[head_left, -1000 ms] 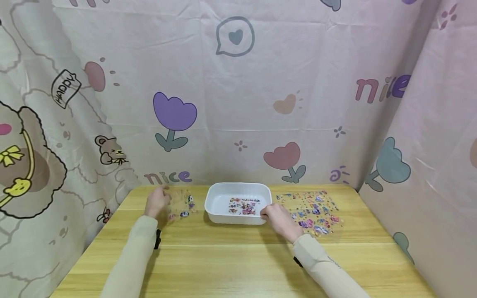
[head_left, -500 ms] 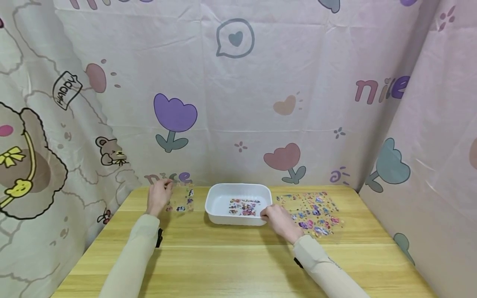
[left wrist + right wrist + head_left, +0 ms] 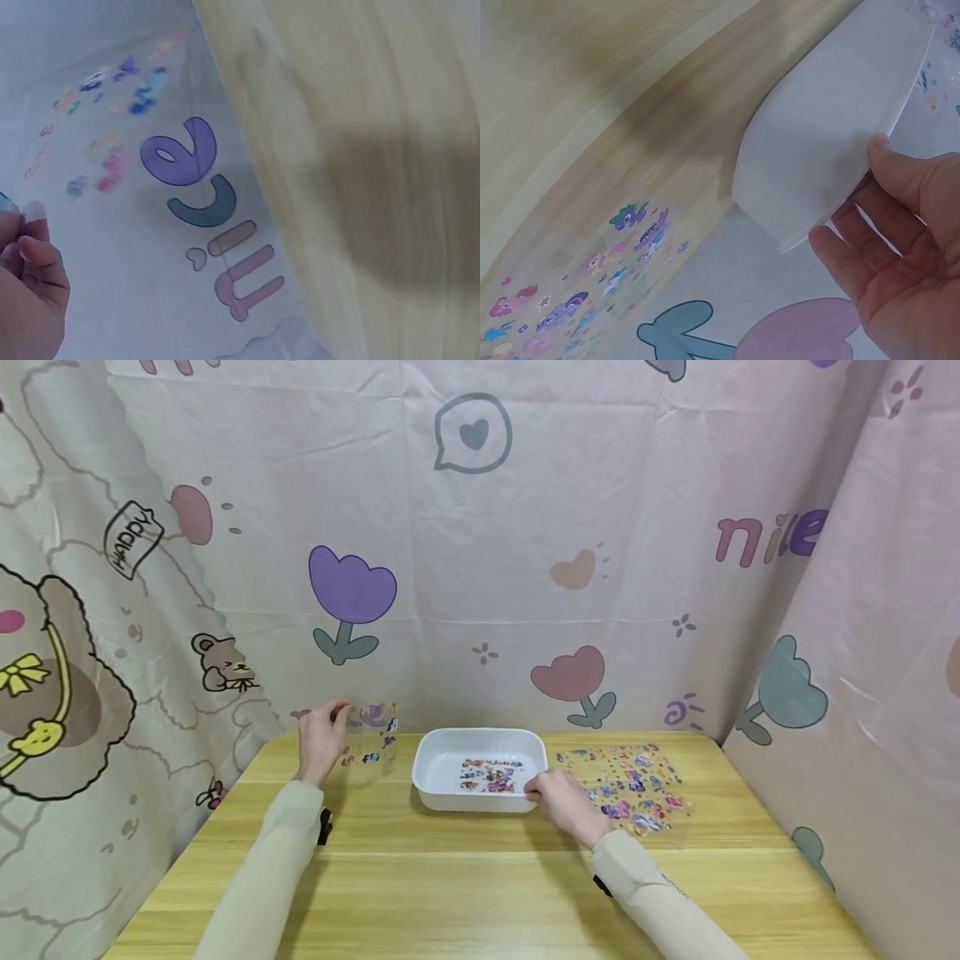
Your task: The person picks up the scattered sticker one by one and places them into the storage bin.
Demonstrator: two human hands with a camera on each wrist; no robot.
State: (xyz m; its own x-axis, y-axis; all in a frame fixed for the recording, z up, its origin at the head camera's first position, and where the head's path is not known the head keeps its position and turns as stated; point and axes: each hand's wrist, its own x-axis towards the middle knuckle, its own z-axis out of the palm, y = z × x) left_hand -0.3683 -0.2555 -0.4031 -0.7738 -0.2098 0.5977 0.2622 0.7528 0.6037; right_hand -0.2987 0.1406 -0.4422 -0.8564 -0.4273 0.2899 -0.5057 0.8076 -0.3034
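Note:
A clear sticker sheet [image 3: 371, 739] with small colourful figures hangs raised at the table's back left. My left hand [image 3: 322, 739] pinches its left edge between thumb and fingers; the left wrist view shows the sheet [image 3: 112, 161] blurred against the curtain. A white plastic basin [image 3: 472, 802] stands at the back middle, with stickers [image 3: 491, 775] lying on its floor. My right hand [image 3: 564, 806] grips the basin's front right rim, thumb on one side and fingers on the other, as the right wrist view of the basin [image 3: 825, 120] shows.
Right of the basin, clear sticker sheets [image 3: 637, 785] lie flat on the wooden table [image 3: 450, 893], partly behind the right hand. A printed curtain [image 3: 480, 568] hangs close behind the table's back edge and along both sides.
My left hand has lifted the sticker sheet from the table, moving up and slightly right. My right hand and the basin have stayed in place.

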